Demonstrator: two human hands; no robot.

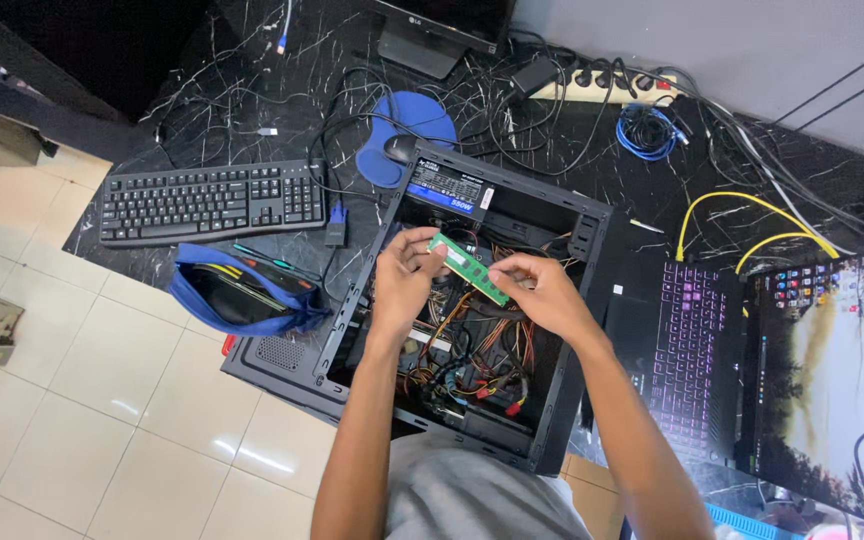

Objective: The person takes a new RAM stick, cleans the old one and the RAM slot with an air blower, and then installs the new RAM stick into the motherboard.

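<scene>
Two bare hands hold one long green memory module [468,268] above the open black steel computer case [592,330], which lies on its side on the black marble-patterned counter [252,60]. The left hand [404,280] pinches the module's far-left end; the right hand [540,290] pinches its near-right end, fingers clenched on the edges. Judged step: alignment prior to seating; this calls for a level descent along the slot. Orange and black cable bundles [472,365] crowd the cavity below. A black keyboard [210,202] and a blue fabric tool pouch [242,292] lie left, well apart.
</scene>
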